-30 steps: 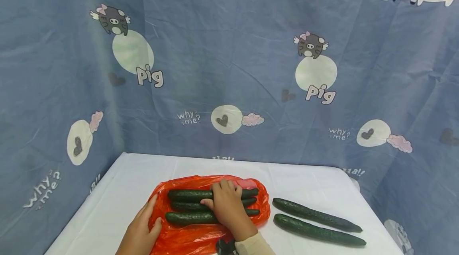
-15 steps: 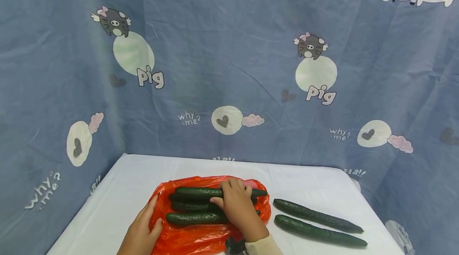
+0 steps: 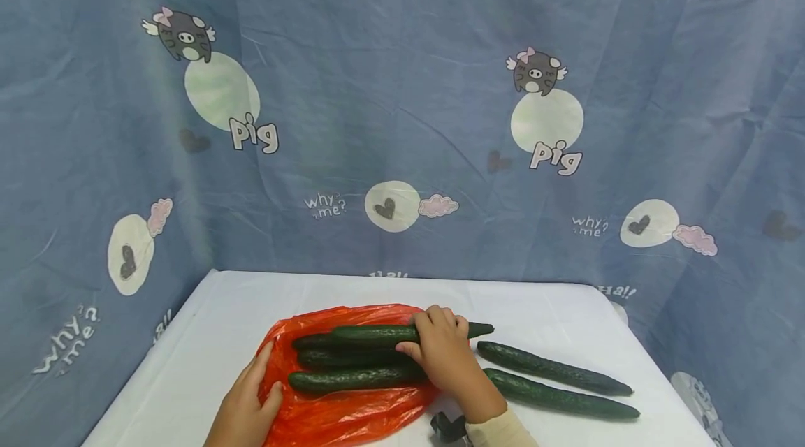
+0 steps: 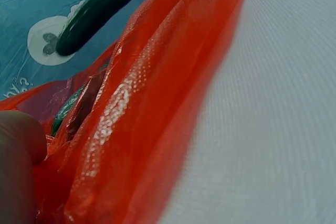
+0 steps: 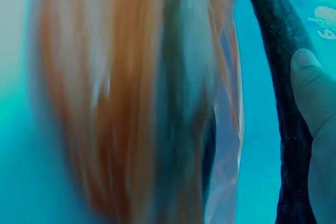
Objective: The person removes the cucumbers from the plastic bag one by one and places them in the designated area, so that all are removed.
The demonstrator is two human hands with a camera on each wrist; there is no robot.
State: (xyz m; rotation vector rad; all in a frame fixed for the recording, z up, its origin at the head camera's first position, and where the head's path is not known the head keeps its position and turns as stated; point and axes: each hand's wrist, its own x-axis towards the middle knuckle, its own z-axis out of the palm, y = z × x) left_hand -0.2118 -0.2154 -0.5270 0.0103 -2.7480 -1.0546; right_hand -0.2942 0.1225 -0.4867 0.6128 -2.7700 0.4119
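My right hand (image 3: 443, 353) grips a dark green cucumber (image 3: 377, 334) from above, thumb on the near side. The cucumber is held over the red plastic bag (image 3: 352, 419), its right end past the bag's edge. In the right wrist view the thumb lies along this cucumber (image 5: 281, 30); in the left wrist view it hangs raised above the bag (image 4: 100, 14). Several more cucumbers (image 3: 352, 378) lie side by side on the bag. At the bag's left edge rests my left hand (image 3: 248, 398), fingers fairly straight and thumb apart, touching the plastic.
Two cucumbers (image 3: 553, 367) lie slanted on the white tabletop (image 3: 245, 300) right of the bag. A small black object (image 3: 448, 426) shows at the right wrist. A blue printed cloth (image 3: 402, 119) hangs behind and beside the table.
My right hand has moved right, drawing the held cucumber rightward from the others and partly past the bag's edge. The left hand stays at the bag's left side.
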